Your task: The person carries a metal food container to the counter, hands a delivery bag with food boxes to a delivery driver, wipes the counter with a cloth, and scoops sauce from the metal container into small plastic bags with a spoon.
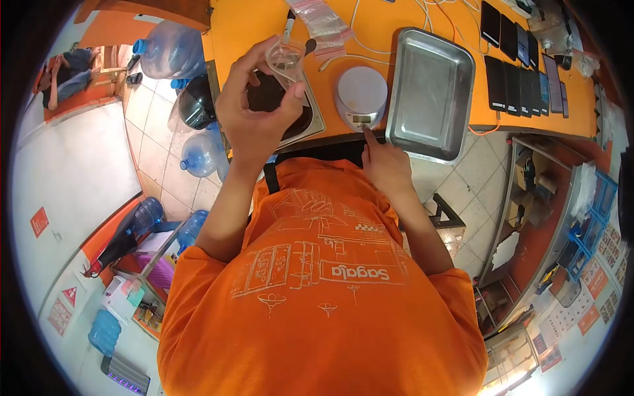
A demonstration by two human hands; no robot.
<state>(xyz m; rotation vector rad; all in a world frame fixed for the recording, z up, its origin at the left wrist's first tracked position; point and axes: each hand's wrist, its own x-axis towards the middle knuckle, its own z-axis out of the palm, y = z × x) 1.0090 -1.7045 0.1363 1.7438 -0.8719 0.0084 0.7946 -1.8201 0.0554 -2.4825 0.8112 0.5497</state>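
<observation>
My left hand is closed around a small clear plastic cup, which it holds up over the table. Below and behind that hand sits a metal-rimmed tray with dark contents, partly hidden by my fingers and wrist. My right hand holds nothing; its index finger stretches out to the front edge of a round white digital scale, touching near the buttons under the display. The display's reading is too small to make out. To the right of the scale stands a rectangular metal pan with nothing visible inside.
Zip bags, a marker and a dark spoon head lie near the cup. White cables cross the orange table. Several phones are lined up at right. Water jugs stand on the floor at left.
</observation>
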